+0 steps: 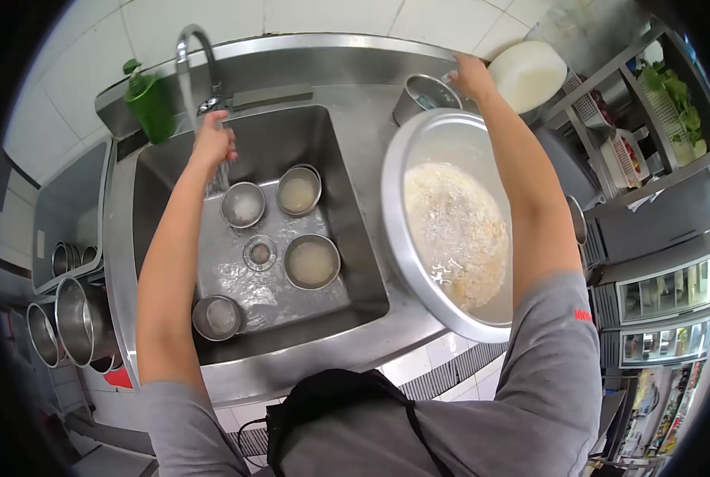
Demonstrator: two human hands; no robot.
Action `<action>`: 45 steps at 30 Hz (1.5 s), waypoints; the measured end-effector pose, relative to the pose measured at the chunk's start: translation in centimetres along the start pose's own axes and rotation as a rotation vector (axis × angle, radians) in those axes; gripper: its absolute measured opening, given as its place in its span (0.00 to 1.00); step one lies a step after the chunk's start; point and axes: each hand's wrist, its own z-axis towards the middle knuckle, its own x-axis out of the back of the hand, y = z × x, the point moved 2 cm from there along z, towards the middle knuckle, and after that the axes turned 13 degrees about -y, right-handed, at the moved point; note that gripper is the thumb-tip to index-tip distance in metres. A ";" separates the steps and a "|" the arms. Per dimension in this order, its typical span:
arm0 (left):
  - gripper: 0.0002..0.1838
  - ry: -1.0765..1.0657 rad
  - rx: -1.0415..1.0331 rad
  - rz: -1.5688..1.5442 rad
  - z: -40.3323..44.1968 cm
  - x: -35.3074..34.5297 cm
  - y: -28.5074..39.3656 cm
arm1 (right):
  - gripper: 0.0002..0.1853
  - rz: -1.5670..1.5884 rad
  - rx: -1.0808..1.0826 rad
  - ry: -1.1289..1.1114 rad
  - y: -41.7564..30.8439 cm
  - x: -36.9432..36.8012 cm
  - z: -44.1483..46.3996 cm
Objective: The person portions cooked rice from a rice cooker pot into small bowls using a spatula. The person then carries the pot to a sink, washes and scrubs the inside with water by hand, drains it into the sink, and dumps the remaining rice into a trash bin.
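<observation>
My left hand [214, 145] is at the tap [197, 67], its fingers curled in by the running water. Whether they grip anything is hidden. In the steel sink [331, 302] below are several small metal bowls; one bowl [243, 205] lies nearest that hand, and another bowl [313, 262] holds cloudy liquid. My right hand [472, 78] reaches to the counter's back edge, fingers apart, between a steel pot [426, 97] and a white container [527, 75]. Under my right forearm, a large tilted basin [398, 226] holds pale, wet, grain-like food [458, 230].
A green pump bottle [150, 107] stands behind the sink's left corner. Metal pots [85, 318] hang or stand at the lower left. To the right, a shelf rack [649, 191] carries baskets with leafy greens [673, 103]. The counter's front edge is close to my body.
</observation>
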 end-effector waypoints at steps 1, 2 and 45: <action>0.17 -0.075 0.037 0.018 -0.9 -1.8 0.8 | 0.15 0.009 0.004 0.102 1.0 0.0 -0.4; 0.20 -0.153 0.079 0.036 -2.0 -3.9 1.6 | 0.15 0.022 -0.004 0.093 2.5 -0.1 -1.3; 0.20 0.031 -0.072 -0.683 -19.5 -23.8 -6.3 | 0.27 1.044 -0.391 -0.097 9.8 17.4 -29.9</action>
